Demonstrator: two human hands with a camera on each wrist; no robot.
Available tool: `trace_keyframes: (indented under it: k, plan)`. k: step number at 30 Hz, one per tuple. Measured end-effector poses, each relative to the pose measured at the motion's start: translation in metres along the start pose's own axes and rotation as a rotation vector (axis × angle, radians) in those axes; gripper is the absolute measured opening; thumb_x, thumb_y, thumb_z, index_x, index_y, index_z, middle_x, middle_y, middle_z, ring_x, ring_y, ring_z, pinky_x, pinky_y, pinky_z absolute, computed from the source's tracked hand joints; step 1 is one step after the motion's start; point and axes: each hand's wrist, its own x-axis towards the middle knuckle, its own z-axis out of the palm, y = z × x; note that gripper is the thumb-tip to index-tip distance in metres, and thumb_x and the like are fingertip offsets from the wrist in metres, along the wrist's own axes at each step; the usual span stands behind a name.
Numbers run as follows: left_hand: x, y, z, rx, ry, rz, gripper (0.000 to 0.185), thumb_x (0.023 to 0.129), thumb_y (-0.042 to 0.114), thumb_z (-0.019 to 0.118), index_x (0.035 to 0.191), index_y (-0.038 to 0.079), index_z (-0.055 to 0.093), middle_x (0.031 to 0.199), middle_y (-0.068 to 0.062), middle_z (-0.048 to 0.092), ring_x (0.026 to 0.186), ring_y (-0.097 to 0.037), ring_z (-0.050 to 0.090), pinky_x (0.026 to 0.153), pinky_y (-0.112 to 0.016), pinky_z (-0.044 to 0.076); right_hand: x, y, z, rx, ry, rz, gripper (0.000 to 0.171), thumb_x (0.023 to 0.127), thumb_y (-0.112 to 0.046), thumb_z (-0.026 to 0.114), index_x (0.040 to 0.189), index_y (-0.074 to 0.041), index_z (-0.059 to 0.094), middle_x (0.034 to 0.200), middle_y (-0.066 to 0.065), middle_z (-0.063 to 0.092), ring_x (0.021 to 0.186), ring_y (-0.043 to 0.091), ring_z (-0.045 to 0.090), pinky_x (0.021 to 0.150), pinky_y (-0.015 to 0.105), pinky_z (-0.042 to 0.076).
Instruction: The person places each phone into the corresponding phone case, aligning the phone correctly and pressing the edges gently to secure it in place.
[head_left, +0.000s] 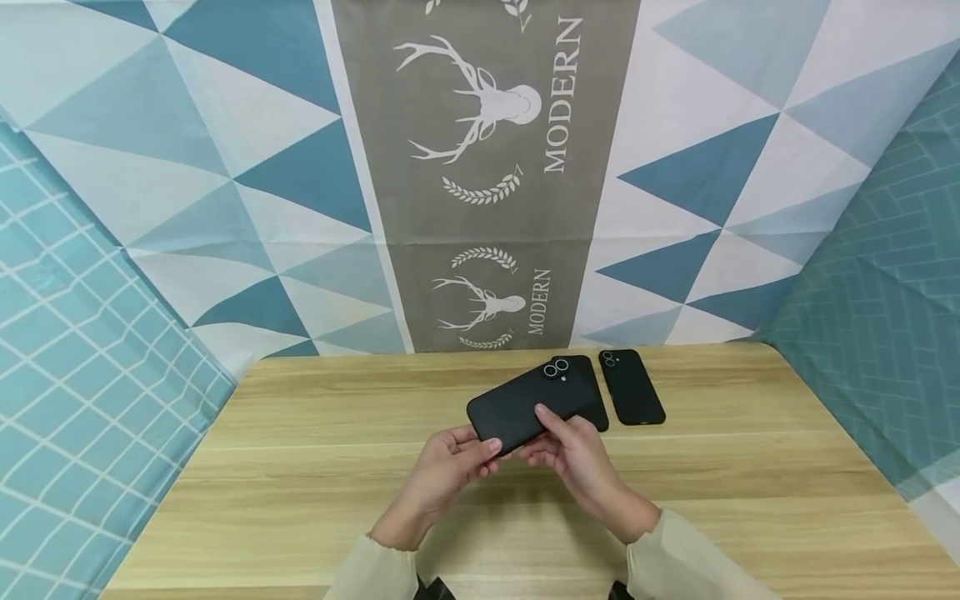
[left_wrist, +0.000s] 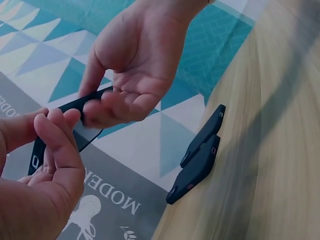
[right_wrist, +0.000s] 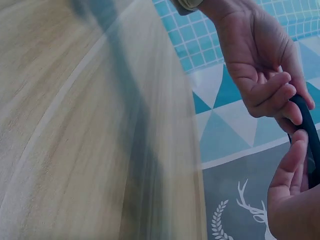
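Observation:
A black phone (head_left: 510, 410) with two round camera lenses is held tilted above the table, its back facing up in the head view. My left hand (head_left: 450, 462) pinches its lower left corner between thumb and fingers. On the near long edge, my right hand (head_left: 577, 462) grips it, thumb on the back and fingers curled beneath. Partly hidden behind it, a second black phone (head_left: 592, 392) lies on the table. Just right of that lies a third, narrower-looking black phone (head_left: 632, 390), lenses up. The held phone's underside shows only in part in the left wrist view.
The wooden table (head_left: 337, 500) ends at a back edge against a patterned cloth (head_left: 495, 208) with deer and triangles. A blue checked cloth (head_left: 67, 375) hangs at the left, and a teal cloth (head_left: 885, 292) at the right.

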Motion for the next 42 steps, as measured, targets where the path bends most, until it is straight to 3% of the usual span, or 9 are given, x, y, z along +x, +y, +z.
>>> trace_keyframes:
  k: [6, 9, 15, 22, 25, 28, 31, 35, 42]
  plan:
    - [0.0, 0.0, 0.006, -0.035, 0.037, 0.005, 0.032, 0.088, 0.008, 0.063, 0.11, -0.012, 0.051, 0.078, 0.001, 0.07, 0.065, -0.002, 0.06, 0.061, -0.012, 0.05, 0.0, -0.001, 0.01, 0.069, 0.197, -0.07, 0.025, 0.093, -0.022, 0.058, 0.099, 0.0, 0.048, 0.072, -0.001, 0.066, 0.066, 0.011, 0.065, 0.068, 0.025, 0.057]
    - [0.0, -0.001, 0.01, -0.059, 0.064, 0.018, 0.024, 0.087, 0.006, 0.063, 0.104, -0.008, 0.052, 0.075, 0.004, 0.068, 0.065, -0.002, 0.061, 0.062, -0.012, 0.051, 0.0, -0.002, 0.013, 0.11, 0.235, -0.126, 0.022, 0.093, -0.017, 0.058, 0.101, 0.001, 0.049, 0.073, 0.0, 0.064, 0.067, 0.011, 0.066, 0.069, 0.026, 0.058]
    - [0.001, -0.005, 0.015, -0.076, 0.073, 0.033, 0.027, 0.087, 0.006, 0.064, 0.106, -0.008, 0.05, 0.077, 0.004, 0.068, 0.068, -0.004, 0.061, 0.063, -0.014, 0.051, -0.002, -0.005, 0.016, 0.097, 0.238, -0.151, 0.022, 0.094, -0.007, 0.053, 0.112, 0.005, 0.047, 0.074, -0.001, 0.063, 0.066, 0.008, 0.064, 0.068, 0.024, 0.058]
    - [0.0, -0.007, 0.015, -0.033, -0.001, 0.009, 0.033, 0.083, 0.007, 0.069, 0.106, -0.009, 0.053, 0.078, 0.001, 0.07, 0.07, -0.006, 0.064, 0.065, -0.018, 0.053, -0.001, -0.011, 0.015, 0.05, 0.245, -0.098, 0.021, 0.096, -0.007, 0.048, 0.112, 0.006, 0.047, 0.073, -0.003, 0.061, 0.063, 0.007, 0.06, 0.06, 0.02, 0.054]
    - [-0.002, -0.007, 0.013, -0.021, -0.039, -0.004, 0.027, 0.086, 0.011, 0.066, 0.103, -0.007, 0.054, 0.072, 0.004, 0.068, 0.068, -0.007, 0.064, 0.067, -0.02, 0.054, -0.001, -0.012, 0.014, 0.027, 0.236, -0.073, 0.02, 0.096, -0.007, 0.047, 0.111, 0.006, 0.048, 0.073, -0.003, 0.059, 0.062, 0.007, 0.057, 0.058, 0.019, 0.052]
    - [-0.003, -0.004, 0.007, -0.006, -0.064, -0.028, 0.036, 0.092, 0.022, 0.06, 0.107, -0.01, 0.055, 0.075, 0.004, 0.069, 0.072, -0.007, 0.066, 0.07, -0.022, 0.056, -0.001, -0.013, 0.012, -0.009, 0.225, -0.044, 0.023, 0.095, -0.008, 0.048, 0.113, 0.007, 0.05, 0.076, -0.002, 0.058, 0.064, 0.007, 0.055, 0.058, 0.019, 0.05]
    - [-0.001, 0.001, 0.001, 0.015, -0.021, -0.031, 0.048, 0.095, 0.03, 0.054, 0.115, -0.013, 0.054, 0.082, 0.003, 0.069, 0.076, -0.009, 0.066, 0.072, -0.023, 0.056, -0.001, -0.012, 0.009, -0.073, 0.208, -0.015, 0.028, 0.095, -0.01, 0.048, 0.117, 0.008, 0.05, 0.08, -0.002, 0.06, 0.068, 0.009, 0.055, 0.061, 0.019, 0.049]
    - [0.0, 0.003, -0.006, 0.057, 0.068, -0.021, 0.045, 0.094, 0.024, 0.055, 0.119, -0.013, 0.053, 0.088, 0.003, 0.065, 0.08, -0.01, 0.064, 0.072, -0.023, 0.055, 0.0, -0.01, 0.007, -0.126, 0.181, 0.017, 0.032, 0.096, -0.011, 0.048, 0.121, 0.008, 0.05, 0.083, -0.002, 0.061, 0.072, 0.011, 0.055, 0.063, 0.02, 0.048]
    - [0.001, 0.0, -0.011, 0.083, 0.054, -0.014, 0.047, 0.089, 0.008, 0.062, 0.128, -0.014, 0.047, 0.102, -0.007, 0.062, 0.086, -0.011, 0.064, 0.078, -0.026, 0.056, 0.008, -0.008, 0.003, -0.175, 0.177, 0.029, 0.038, 0.096, -0.013, 0.048, 0.129, 0.007, 0.047, 0.084, -0.002, 0.059, 0.071, 0.01, 0.05, 0.06, 0.018, 0.043]
